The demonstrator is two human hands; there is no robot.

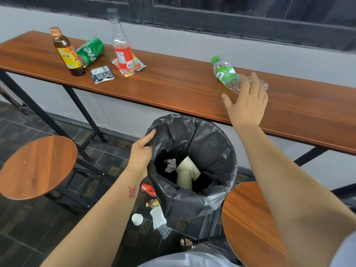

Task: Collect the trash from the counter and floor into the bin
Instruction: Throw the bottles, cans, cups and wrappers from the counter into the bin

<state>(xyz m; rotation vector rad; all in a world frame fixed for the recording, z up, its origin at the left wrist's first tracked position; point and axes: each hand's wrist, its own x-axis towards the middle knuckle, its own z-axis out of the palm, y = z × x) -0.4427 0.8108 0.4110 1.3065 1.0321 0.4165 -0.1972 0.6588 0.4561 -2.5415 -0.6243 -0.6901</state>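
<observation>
The right hand [246, 102] reaches over the wooden counter [173, 87], its fingers [254, 79] straight and spread, the thumb out to the left. The crushed clear bottle [225, 73], with green cap and label, lies on its side on the counter. Its base end is under those fingers and its cap points away to the upper left. Whether the fingertips touch the plastic cannot be told. The left hand [140, 151] grips the left rim of the black liner [210, 143] of the bin [198, 203], with the fingers curled over the edge and the index finger laid along it. The bin stands just below the counter's front edge. A paper cup [187, 170] and a crumpled tissue [170, 164] lie inside. A red can [148, 189] lies on the floor beside the bin.
</observation>
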